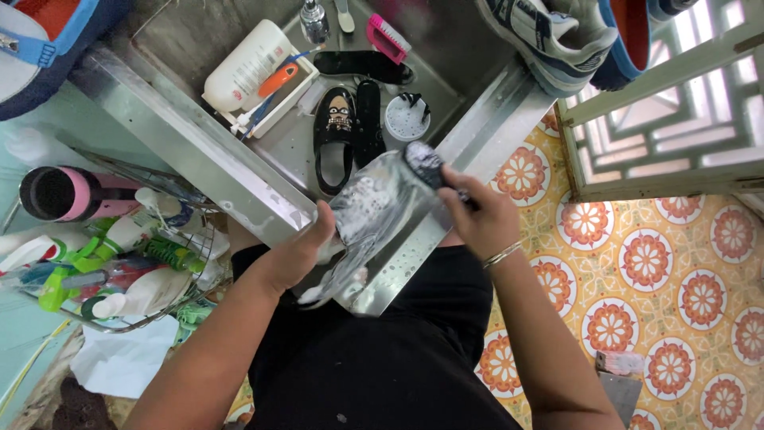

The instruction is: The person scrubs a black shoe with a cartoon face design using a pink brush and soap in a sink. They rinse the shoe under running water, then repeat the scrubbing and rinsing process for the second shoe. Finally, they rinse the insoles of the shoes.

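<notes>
Stainless steel makes up the sink (199, 143), a deep basin with broad flat rims, seen from straight above. Over its near corner the left hand (298, 251) is clamped around a soapy, grey-lathered shoe (374, 211), held tilted above the rim. The right hand (477, 215) is closed on a dark brush (426, 163) pressed against the shoe's upper end; a thin bracelet (501, 255) circles that wrist.

Inside the basin lie a black slipper (334, 135), a black insole (362, 65), a pink brush (387, 37), a round white strainer (407, 118) and a white tray (274, 99) bearing a white bottle (243, 72). A grey sneaker (549, 36) rests on the far right rim.

To the left, a wire rack (135, 263) holds spray bottles, with a pink hair dryer (68, 193) above it. The floor (676, 279) to the right is tiled in yellow with orange-and-white flower medallions, and a pale lattice screen (676, 103) stands there.
</notes>
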